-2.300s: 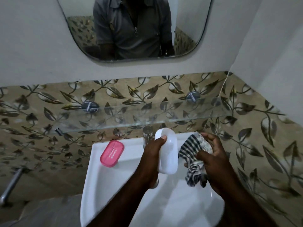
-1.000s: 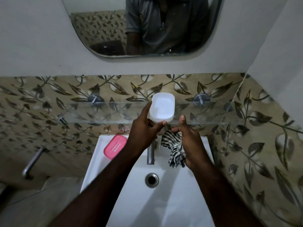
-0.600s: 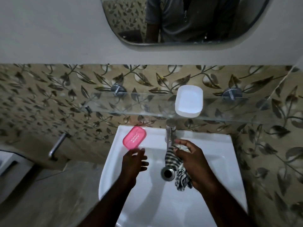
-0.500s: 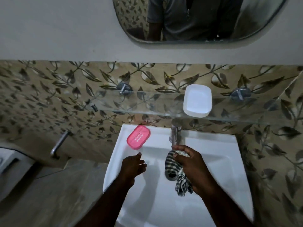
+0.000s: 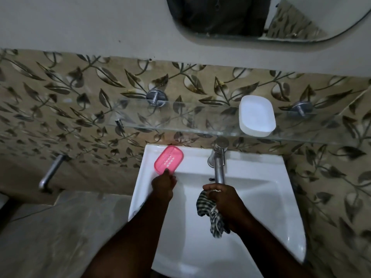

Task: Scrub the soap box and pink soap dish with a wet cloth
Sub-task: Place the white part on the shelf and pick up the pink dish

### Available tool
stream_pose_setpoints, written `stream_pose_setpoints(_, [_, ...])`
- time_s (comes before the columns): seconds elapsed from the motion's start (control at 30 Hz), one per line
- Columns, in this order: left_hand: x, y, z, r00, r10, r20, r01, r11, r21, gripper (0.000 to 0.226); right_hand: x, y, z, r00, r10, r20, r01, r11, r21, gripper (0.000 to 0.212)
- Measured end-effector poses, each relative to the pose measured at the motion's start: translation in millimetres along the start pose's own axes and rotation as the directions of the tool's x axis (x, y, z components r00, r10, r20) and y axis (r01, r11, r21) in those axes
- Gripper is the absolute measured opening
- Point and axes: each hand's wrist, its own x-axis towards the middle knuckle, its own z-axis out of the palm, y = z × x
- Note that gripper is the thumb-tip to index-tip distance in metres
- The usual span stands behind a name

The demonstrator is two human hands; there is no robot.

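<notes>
The pink soap dish [image 5: 169, 159] lies on the back left corner of the white sink [image 5: 277, 197]. My left hand [image 5: 163, 184] touches the dish's near edge with its fingertips; whether it grips the dish is unclear. The white soap box [image 5: 256, 115] stands alone on the glass shelf [image 5: 180, 121] above the tap. My right hand [image 5: 225, 201] hangs over the basin just below the spout, closed on a dark-and-white checked cloth [image 5: 208, 211] that droops from it.
A chrome tap [image 5: 218, 163] rises at the back middle of the sink. A mirror [image 5: 261, 19] hangs on the wall above. A metal pipe [image 5: 51, 171] sticks out of the patterned tile wall at left, over a grey floor.
My left hand set the white soap box on the glass shelf, dropped to the sink and reached forward to the pink dish. My right hand stayed by the spout with the cloth.
</notes>
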Motion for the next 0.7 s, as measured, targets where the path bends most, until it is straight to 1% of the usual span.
stream_pose_setpoints(0.1, [0.4, -2.1, -4.6, 0.999, 0.046, -0.018, -0.046, 0.999, 0.025, 0.011, 5.4, -1.5, 3.9, 1.000, -0.024, -0.015, 0.023, 0.998, -0.050, 0.013])
stream_pose_setpoints(0.17, [-4.4, -3.2, -11.2, 0.996, 0.088, -0.009, -0.088, 0.994, 0.063, 0.012, 9.8, 0.0, 5.0, 1.000, -0.023, -0.016, 0.022, 0.999, -0.050, 0.012])
stream_pose_setpoints(0.37, [-24.9, -6.3, -45.8, 0.984, 0.153, 0.090, -0.166, 0.972, 0.168, 0.016, 20.3, 6.1, 10.0, 1.000, -0.001, -0.027, 0.000, 0.998, -0.055, 0.010])
stream_pose_setpoints(0.4, [-27.4, -6.0, -51.6, 0.980, 0.169, 0.100, -0.186, 0.963, 0.196, 0.017, 22.0, 6.2, 10.6, 1.000, 0.005, -0.023, -0.007, 0.998, -0.066, 0.012])
stream_pose_setpoints(0.47, [-32.9, -4.6, -62.3, 0.970, 0.213, 0.118, -0.237, 0.939, 0.250, 0.018, 27.5, 7.5, 12.1, 1.000, -0.011, -0.001, 0.011, 0.993, -0.122, 0.022])
stream_pose_setpoints(0.53, [-38.6, -1.7, -71.4, 0.959, 0.244, 0.141, -0.275, 0.920, 0.280, 0.021, 32.7, 7.6, 14.0, 0.999, -0.035, -0.003, 0.034, 0.982, -0.186, 0.018])
stream_pose_setpoints(0.6, [-44.2, 0.8, -79.2, 0.954, 0.242, 0.177, -0.287, 0.909, 0.302, 0.023, 37.1, 7.7, 16.3, 1.000, -0.031, 0.000, 0.031, 0.974, -0.223, 0.017])
stream_pose_setpoints(0.7, [-54.3, 0.9, -85.3, 0.953, 0.195, 0.232, -0.266, 0.905, 0.332, 0.024, 41.2, 7.4, 17.9, 0.999, -0.005, 0.041, 0.017, 0.956, -0.294, 0.032])
